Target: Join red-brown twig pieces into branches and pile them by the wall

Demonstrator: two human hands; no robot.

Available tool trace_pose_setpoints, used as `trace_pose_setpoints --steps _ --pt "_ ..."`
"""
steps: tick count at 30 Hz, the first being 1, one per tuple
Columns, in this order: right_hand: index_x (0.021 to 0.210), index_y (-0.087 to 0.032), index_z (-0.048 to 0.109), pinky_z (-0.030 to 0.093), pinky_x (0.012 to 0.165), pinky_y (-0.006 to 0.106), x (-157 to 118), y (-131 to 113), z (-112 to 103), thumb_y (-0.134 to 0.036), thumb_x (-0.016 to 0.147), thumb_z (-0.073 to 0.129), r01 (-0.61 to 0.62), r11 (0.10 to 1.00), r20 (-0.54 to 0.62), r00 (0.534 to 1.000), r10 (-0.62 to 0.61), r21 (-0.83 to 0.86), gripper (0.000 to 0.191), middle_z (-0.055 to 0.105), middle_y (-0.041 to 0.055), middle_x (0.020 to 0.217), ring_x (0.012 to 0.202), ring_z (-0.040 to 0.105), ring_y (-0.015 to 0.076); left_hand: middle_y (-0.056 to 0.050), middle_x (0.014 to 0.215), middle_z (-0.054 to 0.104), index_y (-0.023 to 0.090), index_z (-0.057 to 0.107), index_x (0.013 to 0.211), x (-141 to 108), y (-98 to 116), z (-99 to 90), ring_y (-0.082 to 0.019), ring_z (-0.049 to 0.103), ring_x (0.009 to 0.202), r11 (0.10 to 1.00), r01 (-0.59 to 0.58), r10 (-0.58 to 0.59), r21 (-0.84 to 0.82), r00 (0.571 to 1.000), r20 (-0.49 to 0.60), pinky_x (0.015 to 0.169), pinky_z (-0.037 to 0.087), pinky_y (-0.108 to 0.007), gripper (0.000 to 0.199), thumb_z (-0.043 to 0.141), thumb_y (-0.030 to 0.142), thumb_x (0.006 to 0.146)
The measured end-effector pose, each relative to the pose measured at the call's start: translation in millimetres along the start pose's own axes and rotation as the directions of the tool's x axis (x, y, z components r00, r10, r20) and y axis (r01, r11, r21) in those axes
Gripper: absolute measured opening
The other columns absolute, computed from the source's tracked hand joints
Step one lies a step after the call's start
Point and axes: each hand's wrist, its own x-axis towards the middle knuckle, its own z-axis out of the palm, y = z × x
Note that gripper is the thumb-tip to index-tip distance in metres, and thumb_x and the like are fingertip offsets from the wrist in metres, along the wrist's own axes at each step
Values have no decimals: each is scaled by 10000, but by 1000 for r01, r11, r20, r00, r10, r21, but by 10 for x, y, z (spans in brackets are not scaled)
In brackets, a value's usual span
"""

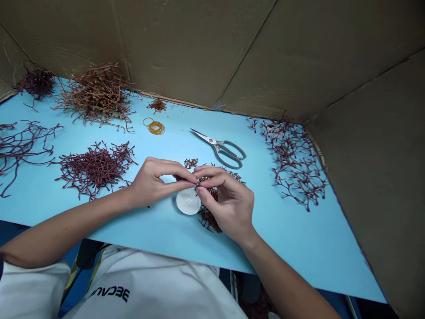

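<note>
My left hand (164,179) and my right hand (226,197) meet fingertip to fingertip in the middle of the table. Both are pinched closed on something small and brown, too small to make out. Just below the fingertips sits a small round white dish (188,202). A pile of short brown twig pieces (210,219) lies partly hidden under my right hand. Beyond the hands, a few brown bits (191,163) rest on the blue surface. Scissors with grey handles (221,148) lie behind my right hand, their blades pointing to the back left.
Reddish twig pieces (98,168) are heaped left, with longer stems (23,146) beyond. Brown stems (99,95), a dark bundle (38,83) and yellow rubber bands (156,128) lie farther back. Forked twigs (299,164) spread at right. Cardboard walls (186,48) edge the blue table (299,248).
</note>
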Motion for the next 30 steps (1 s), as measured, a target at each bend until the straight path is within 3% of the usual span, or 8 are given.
trace_pose_setpoints --steps 6,10,15,18,22,26,30 --pt "966 -275 738 591 1046 524 -4 15 -4 -101 949 735 4 1000 15 1000 -3 -23 175 770 47 1108 1146 735 262 -79 900 846 159 839 960 13 10 -24 -163 800 812 998 -67 66 20 997 32 762 638 -232 54 794 142 935" --pt "956 -282 750 592 1023 507 13 -18 -16 -108 938 760 23 996 2 1000 -23 -84 175 752 47 1108 1130 726 254 -75 909 843 162 835 986 33 66 -59 -160 792 793 991 127 -126 -44 992 19 760 645 -235 85 810 212 921" --pt "973 -297 748 583 993 480 33 -28 -41 -102 933 770 91 967 -20 995 -99 -236 200 722 44 1109 1106 714 236 -73 949 834 188 842 1015 74 87 -114 -178 782 862 940 340 -336 -40 939 78 740 631 -240 167 828 314 906" --pt "1008 -306 736 581 954 500 41 2 -50 -94 928 764 206 909 -9 974 -225 -363 228 729 51 1101 1093 721 255 -74 954 824 190 844 977 99 79 -121 -173 758 860 915 404 -400 -16 910 109 665 598 -211 160 814 331 908" --pt "1039 -324 705 546 908 517 46 35 -56 -88 904 775 357 748 39 913 -406 -559 281 769 38 1055 1045 739 279 -84 919 811 174 839 969 117 71 -103 -166 736 801 864 494 -481 -96 867 133 558 572 -185 195 820 354 898" --pt "1021 -328 687 505 977 526 40 32 -56 -109 893 795 404 627 93 879 -469 -666 275 797 9 1023 1019 749 268 -59 805 794 157 825 927 117 69 -88 -135 717 674 793 559 -530 -240 829 179 597 618 -209 148 844 292 870" --pt "1003 -333 695 481 1003 523 27 20 -48 -118 889 806 405 604 101 876 -472 -686 268 803 -1 1012 1013 746 263 -46 773 790 155 824 885 98 49 -67 -126 728 672 767 562 -534 -309 827 177 646 631 -208 101 857 245 850"
